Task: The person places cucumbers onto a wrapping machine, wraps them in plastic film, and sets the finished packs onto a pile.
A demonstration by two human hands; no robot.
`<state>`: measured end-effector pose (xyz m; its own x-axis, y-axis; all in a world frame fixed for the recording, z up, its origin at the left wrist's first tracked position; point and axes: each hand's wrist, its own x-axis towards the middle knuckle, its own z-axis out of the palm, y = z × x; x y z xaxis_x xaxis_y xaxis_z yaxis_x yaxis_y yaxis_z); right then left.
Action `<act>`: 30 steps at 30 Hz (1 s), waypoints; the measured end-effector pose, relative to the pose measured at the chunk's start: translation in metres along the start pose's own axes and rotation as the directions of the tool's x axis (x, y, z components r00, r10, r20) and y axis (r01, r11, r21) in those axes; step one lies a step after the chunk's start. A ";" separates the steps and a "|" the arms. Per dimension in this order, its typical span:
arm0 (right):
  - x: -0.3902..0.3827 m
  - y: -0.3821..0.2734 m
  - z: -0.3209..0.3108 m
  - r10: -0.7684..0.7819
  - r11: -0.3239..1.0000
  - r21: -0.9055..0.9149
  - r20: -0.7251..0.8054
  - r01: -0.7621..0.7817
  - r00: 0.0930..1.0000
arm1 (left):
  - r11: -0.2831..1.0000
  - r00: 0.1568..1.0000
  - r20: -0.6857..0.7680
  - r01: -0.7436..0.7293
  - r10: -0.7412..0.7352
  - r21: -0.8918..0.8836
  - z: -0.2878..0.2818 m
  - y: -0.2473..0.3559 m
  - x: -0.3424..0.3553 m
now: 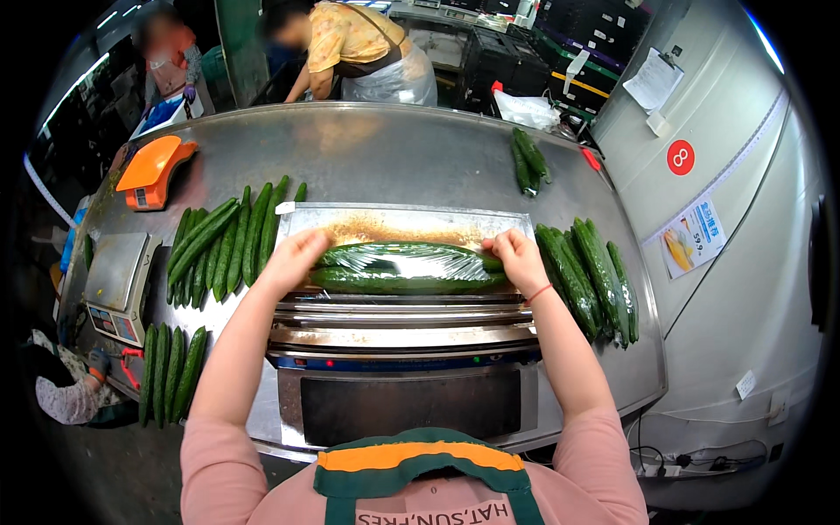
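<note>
Two green cucumbers (407, 282) lie side by side across the metal wrapping machine (402, 336), with shiny clear plastic film (385, 255) stretched over them. At their left end my left hand (299, 261) is closed, pinching the film. My right hand (518, 261) pinches it the same way at the right end. The fingertips are partly hidden by the hands themselves. Below the rollers, a dark flat plate (411, 409) forms the machine's near part.
Loose cucumbers (229, 249) are piled left of the machine, several more (173, 372) nearer me. Wrapped cucumbers (595, 280) lie at right, others (529, 162) farther back. A digital scale (118, 280) and an orange scale (156, 171) stand left. Other people work beyond the table (394, 144) and at left.
</note>
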<state>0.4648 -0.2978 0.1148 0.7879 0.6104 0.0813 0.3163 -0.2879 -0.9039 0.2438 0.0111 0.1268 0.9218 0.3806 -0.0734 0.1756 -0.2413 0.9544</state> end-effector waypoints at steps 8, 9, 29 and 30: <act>-0.028 -0.039 0.012 -0.566 0.401 -0.660 0.366 0.635 0.739 | 0.651 0.935 0.211 -0.351 0.286 0.673 0.018 0.015 -0.014; -0.028 -0.039 0.012 -0.461 0.476 -0.656 0.380 0.586 0.801 | 0.640 0.933 0.217 -0.356 0.288 0.681 0.019 0.015 -0.011; -0.171 -0.038 0.015 -0.050 0.619 -0.629 0.566 0.471 0.823 | 0.908 0.984 0.086 -0.175 0.154 0.381 0.064 -0.011 -0.168; -0.175 -0.034 0.017 -0.046 0.683 -0.578 0.576 0.446 0.816 | 0.963 0.995 0.062 -0.087 0.074 0.253 0.066 -0.019 -0.170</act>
<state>0.3071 -0.3822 0.1240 0.3242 0.9365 -0.1338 0.8730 -0.3507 -0.3389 0.1062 -0.1077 0.1026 0.9520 0.3055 -0.0204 0.1762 -0.4919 0.8527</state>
